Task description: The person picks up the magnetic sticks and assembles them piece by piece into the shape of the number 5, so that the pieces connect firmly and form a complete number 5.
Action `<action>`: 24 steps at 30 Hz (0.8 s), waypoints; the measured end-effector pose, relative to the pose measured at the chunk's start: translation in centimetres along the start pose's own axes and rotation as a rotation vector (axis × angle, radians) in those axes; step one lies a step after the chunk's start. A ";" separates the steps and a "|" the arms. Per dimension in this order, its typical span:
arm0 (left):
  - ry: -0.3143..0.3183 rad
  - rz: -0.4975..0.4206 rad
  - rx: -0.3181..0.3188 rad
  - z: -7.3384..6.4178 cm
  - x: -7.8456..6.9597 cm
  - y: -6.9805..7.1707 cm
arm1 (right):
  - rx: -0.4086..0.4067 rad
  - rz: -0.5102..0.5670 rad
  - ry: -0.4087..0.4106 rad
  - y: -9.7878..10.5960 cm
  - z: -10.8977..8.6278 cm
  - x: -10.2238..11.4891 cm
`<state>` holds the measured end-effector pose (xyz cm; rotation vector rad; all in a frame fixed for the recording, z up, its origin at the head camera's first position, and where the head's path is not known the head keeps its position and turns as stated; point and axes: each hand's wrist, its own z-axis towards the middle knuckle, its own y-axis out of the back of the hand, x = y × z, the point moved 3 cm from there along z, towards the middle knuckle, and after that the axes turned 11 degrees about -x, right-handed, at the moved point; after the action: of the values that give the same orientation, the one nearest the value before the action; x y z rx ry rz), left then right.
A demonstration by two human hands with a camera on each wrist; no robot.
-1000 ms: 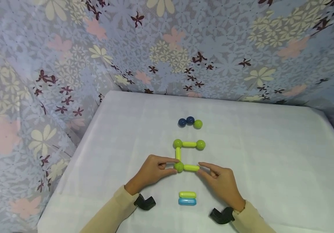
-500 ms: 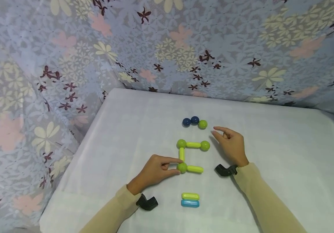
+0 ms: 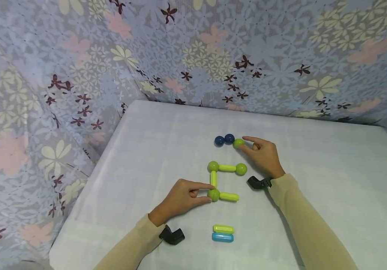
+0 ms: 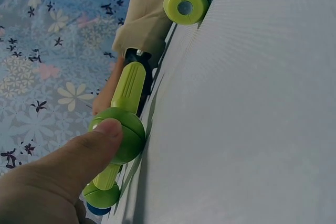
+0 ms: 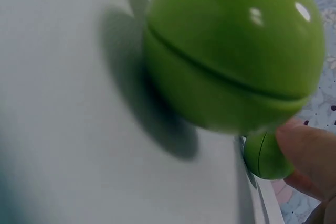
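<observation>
In the head view, my left hand [image 3: 183, 198] pinches the green ball [image 3: 214, 194] at the near corner of a C-shaped ball-and-stick figure. Its thumb [image 4: 100, 140] lies across this ball in the left wrist view. Lime sticks join the figure's balls, and the near stick [image 3: 229, 197] has a bare right end. Further back, my right hand [image 3: 262, 153] has thumb and index finger around a loose green ball [image 3: 238, 143]. In the right wrist view, the thumb [image 5: 310, 150] overlaps that ball [image 5: 265, 156]; the figure's end ball [image 5: 236, 51] looms in front.
Two dark blue balls [image 3: 224, 139] sit left of the loose green ball. Nearer the front lie a lime stick [image 3: 223, 229] and a blue stick [image 3: 222, 237], side by side. White cloth covers the table [image 3: 159, 142]; a floral curtain [image 3: 193, 56] hangs behind it.
My right hand has left the near stick's free end, moved back across the table, and closed in on the loose green ball. My left hand keeps its pinch on the corner ball.
</observation>
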<state>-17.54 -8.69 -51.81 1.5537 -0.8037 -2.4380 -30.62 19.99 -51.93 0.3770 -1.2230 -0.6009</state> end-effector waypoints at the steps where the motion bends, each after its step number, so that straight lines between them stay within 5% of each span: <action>1: -0.002 -0.004 -0.001 0.0 -0.1 0.1 | -0.001 -0.007 0.005 0.0 0.1 0.0; 24: -0.011 -0.008 -0.009 0.0 -0.4 -0.1 | -0.050 0.040 -0.003 0.9 -1.1 -0.2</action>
<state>-17.37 -8.47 -51.49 1.5443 -0.7890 -2.4542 -29.38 20.76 -51.90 0.3087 -1.2139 -0.5967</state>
